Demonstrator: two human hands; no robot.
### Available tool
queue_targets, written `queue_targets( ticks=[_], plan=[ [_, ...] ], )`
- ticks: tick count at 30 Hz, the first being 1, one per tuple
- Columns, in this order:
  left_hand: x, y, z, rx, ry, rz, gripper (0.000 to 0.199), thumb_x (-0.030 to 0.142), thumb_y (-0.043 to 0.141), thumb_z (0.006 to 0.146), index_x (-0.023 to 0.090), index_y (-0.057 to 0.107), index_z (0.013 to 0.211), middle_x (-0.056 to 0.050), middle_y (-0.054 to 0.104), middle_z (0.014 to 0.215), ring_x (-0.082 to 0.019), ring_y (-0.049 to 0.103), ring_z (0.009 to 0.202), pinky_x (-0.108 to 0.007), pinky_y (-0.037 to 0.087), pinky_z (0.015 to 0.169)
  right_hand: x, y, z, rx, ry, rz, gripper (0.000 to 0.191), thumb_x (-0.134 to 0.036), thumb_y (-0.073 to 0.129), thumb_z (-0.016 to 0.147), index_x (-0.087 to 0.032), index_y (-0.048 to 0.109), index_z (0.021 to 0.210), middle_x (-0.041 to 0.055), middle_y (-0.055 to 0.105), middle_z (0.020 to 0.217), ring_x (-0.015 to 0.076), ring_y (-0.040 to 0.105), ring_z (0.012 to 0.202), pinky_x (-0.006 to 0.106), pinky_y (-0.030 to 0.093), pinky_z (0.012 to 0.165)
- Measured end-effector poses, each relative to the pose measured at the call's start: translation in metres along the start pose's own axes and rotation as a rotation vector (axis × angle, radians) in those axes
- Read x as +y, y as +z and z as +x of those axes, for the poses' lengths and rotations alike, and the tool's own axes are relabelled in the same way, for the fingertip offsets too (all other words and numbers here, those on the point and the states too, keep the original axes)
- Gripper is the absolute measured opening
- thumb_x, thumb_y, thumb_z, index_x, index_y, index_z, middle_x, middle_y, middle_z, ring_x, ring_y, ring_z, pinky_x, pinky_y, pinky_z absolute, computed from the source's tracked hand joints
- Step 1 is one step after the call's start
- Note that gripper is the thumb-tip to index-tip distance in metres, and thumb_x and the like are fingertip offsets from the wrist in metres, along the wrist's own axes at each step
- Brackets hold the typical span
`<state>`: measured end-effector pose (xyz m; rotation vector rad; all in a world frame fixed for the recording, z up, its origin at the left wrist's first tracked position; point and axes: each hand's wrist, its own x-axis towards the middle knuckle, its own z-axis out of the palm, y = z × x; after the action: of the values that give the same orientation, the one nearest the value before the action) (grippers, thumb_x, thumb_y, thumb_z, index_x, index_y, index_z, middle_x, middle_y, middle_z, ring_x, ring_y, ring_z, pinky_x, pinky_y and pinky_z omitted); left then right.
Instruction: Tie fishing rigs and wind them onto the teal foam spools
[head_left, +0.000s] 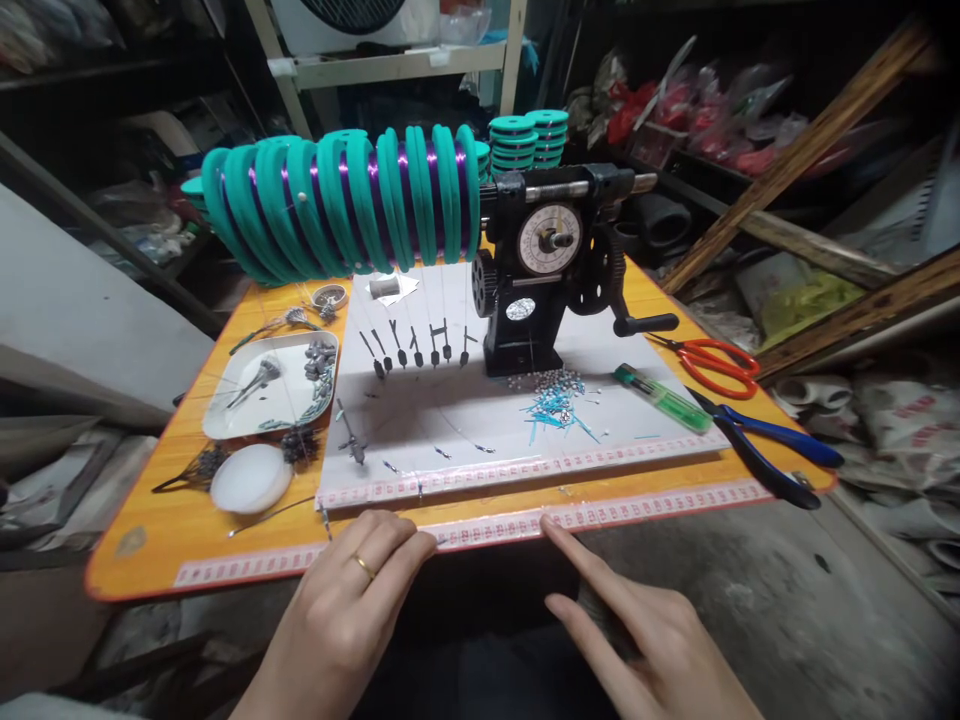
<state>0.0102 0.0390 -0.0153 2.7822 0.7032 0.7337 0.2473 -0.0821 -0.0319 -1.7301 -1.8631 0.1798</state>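
Note:
My left hand (346,590), a ring on one finger, rests at the table's front edge over the measuring tape (487,531). Its fingers are pressed together in a pinch, and what lies between them is too small to make out. My right hand (637,620) has its index finger stretched out, the tip touching the tape, with the thumb held apart below. Beyond my hands, several small swivels with fine line (443,453) lie on the white board (480,410). A dark sinker rig (351,440) lies on the board's left side.
A hand-cranked winding machine (536,300) carries a row of teal spools (337,205). Blue tubing bits and beads (559,405), a green utility knife (664,398), blue-handled pliers (772,440) and red scissors (716,365) lie right. Left are a white tray (217,415) and white lid (251,480).

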Motion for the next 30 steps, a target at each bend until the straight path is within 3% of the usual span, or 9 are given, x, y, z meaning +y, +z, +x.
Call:
queue_targets(
  ticks=[9,15,19,24,30],
  plan=[
    [0.0015,0.0006,0.0053,0.037,-0.022,-0.048,0.028,-0.004,0.055,0.081,0.009,0.059,0.105,-0.009,0.058,0.098,-0.015,0.05,0.094,-0.029,0.042,0.083,0.002,0.0024,-0.0003,-0.012,0.008,0.038,0.046,-0.021,0.042,0.096,-0.018,0.035,0.141,0.0058,0.062,0.118,0.011,0.066,0.085,0.017,0.05,0.068],
    [0.0005,0.0001,0.005,0.038,-0.019,-0.068,0.027,-0.003,0.054,0.083,0.01,0.059,0.105,-0.008,0.057,0.096,-0.014,0.049,0.093,-0.028,0.042,0.082,0.0019,0.0051,-0.0048,0.002,-0.018,0.039,0.05,-0.021,0.044,0.095,-0.015,0.033,0.143,0.0054,0.067,0.093,0.0101,0.064,0.071,0.018,0.05,0.065],
    [0.0014,-0.0007,0.0061,0.032,-0.022,-0.069,0.026,-0.003,0.052,0.083,0.011,0.058,0.105,-0.007,0.057,0.095,-0.013,0.05,0.091,-0.027,0.042,0.081,0.003,0.0093,-0.0081,0.0,-0.039,0.046,0.054,-0.017,0.048,0.093,-0.012,0.031,0.144,0.0014,0.061,0.074,0.0087,0.061,0.063,0.019,0.048,0.063],
    [0.0002,-0.0003,0.0053,0.024,-0.011,-0.07,0.027,-0.004,0.053,0.083,0.009,0.058,0.106,-0.008,0.057,0.097,-0.014,0.049,0.093,-0.028,0.041,0.082,0.0002,0.0092,-0.0054,-0.028,-0.019,0.054,0.057,-0.018,0.047,0.093,-0.011,0.027,0.146,-0.0017,0.056,0.066,0.0076,0.057,0.056,0.019,0.044,0.054],
    [-0.0029,0.0009,0.0007,-0.006,-0.007,-0.045,0.029,-0.004,0.052,0.083,0.01,0.058,0.108,-0.009,0.057,0.101,-0.015,0.049,0.098,-0.029,0.04,0.086,-0.0012,0.0075,-0.0047,-0.046,-0.011,0.069,0.058,-0.017,0.047,0.093,-0.011,0.025,0.146,-0.0004,0.058,0.07,0.0083,0.057,0.058,0.019,0.046,0.057]
  ],
)
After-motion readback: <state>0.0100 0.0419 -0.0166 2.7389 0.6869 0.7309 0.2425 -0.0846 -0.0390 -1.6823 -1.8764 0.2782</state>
